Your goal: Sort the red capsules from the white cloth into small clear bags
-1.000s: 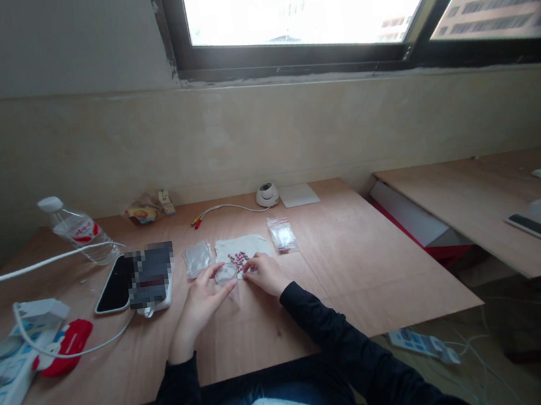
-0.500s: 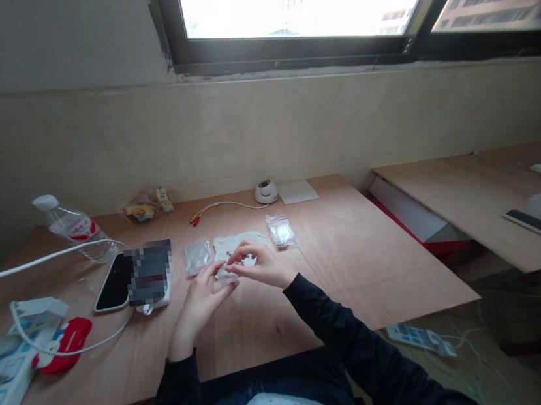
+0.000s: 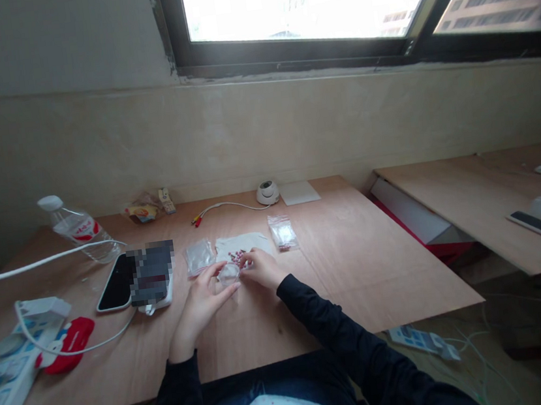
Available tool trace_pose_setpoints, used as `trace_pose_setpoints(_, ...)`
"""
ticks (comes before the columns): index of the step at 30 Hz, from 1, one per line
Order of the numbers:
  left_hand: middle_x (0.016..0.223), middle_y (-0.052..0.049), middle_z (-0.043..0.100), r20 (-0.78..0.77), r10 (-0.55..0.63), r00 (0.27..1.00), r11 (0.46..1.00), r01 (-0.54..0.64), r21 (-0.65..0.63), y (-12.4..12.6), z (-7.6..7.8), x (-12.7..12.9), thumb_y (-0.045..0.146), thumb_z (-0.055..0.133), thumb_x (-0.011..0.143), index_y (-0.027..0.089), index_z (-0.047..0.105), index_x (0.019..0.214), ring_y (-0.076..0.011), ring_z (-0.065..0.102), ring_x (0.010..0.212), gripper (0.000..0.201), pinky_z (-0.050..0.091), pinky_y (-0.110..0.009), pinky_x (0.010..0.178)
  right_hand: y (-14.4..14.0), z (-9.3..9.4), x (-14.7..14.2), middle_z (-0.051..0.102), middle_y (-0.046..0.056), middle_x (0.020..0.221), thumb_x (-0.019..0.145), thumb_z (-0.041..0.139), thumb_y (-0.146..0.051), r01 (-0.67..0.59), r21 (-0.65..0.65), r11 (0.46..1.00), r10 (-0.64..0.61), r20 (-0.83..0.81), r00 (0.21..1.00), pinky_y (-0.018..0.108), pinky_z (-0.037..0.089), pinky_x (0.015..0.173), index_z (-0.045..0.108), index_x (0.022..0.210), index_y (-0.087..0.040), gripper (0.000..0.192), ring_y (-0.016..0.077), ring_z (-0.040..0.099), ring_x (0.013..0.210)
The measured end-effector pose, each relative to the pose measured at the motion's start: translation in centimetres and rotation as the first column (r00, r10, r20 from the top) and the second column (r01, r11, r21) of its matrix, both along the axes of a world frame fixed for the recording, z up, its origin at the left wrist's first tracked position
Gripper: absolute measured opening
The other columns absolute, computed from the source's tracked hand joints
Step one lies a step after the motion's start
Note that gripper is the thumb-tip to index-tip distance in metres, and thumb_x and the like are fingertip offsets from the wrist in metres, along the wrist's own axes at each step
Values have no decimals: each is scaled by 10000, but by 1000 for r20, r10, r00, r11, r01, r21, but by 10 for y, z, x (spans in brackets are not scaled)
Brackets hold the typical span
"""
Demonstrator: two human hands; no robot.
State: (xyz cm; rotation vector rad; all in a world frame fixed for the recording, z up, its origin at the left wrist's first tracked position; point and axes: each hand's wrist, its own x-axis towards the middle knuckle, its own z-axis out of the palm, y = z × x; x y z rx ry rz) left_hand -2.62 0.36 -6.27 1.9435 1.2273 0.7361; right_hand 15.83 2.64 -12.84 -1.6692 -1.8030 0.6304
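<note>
My left hand [image 3: 202,298] holds a small clear plastic bag [image 3: 228,274] by its mouth, just above the wooden table [image 3: 338,273]. My right hand [image 3: 262,268] rests beside it, fingertips at a small pile of red beads [image 3: 236,256] lying on a white cloth [image 3: 250,242]. Whether the fingers pinch a bead is too small to tell. A clear empty bag [image 3: 198,256] lies left of the cloth. Another clear bag with red bits [image 3: 282,233] lies to its right.
A phone [image 3: 114,290] and a blurred device [image 3: 151,273] lie at the left, with a water bottle [image 3: 79,230], a white cable [image 3: 36,263], a power strip [image 3: 1,383] and a red object [image 3: 68,345]. A small dome camera [image 3: 267,193] sits at the back. A second table [image 3: 487,202] stands right.
My right hand rose from the bead pile to the bag's mouth half a second ago, then dropped back to the pile. My left hand kept hold of the bag.
</note>
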Motion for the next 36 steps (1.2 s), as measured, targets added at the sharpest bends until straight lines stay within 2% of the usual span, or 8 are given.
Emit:
trace_pose_setpoints(4,1180,-95,614,-13,11,1000,1000,-11,2,1,-2,-2,364,641,719,172,575,1135,-244,545,1117,464,399,-400,988,1,-10,-4,559,20,759,670,711,-272,17,-6,1000,-16,32,999,250,377,636,695,756,-210,107,150,532,677)
trace_pose_setpoints(11,1160,-94,623,-15,17,1000,1000,-17,13,1,1,-1,351,643,717,174,579,1126,-244,555,1105,450,410,-397,981,2,-10,-6,579,23,799,725,669,-248,15,43,999,-17,44,999,242,370,659,689,847,-219,127,149,546,717)
trace_pose_setpoints(16,1174,-93,619,-28,22,999,1000,-21,10,1,3,-2,370,649,709,184,582,1126,-256,551,1112,461,409,-414,979,1,-12,-13,577,19,787,685,712,-310,-39,76,996,36,39,999,250,372,660,688,798,-209,154,154,539,711)
trace_pose_setpoints(24,1220,-80,589,-54,31,998,1000,-30,9,7,-4,-14,395,641,724,193,568,1155,-234,536,1116,482,390,-387,990,3,-19,-19,557,25,784,715,691,-245,-113,96,989,113,6,994,249,383,678,704,765,-211,62,161,531,763)
trace_pose_setpoints(32,1208,-87,594,-56,34,998,999,-33,16,7,-8,-14,430,640,717,187,560,1156,-240,544,1111,508,409,-380,974,4,-20,-14,563,14,745,692,708,-208,-107,81,991,111,-38,993,243,384,654,697,718,-192,32,145,522,711)
trace_pose_setpoints(36,1199,-85,600,-44,16,999,1000,-15,12,5,-7,-13,423,631,727,190,551,1170,-239,553,1103,507,422,-378,963,5,-12,-13,562,18,744,745,665,-202,-69,105,992,78,-84,993,240,398,667,678,718,-166,46,131,524,698)
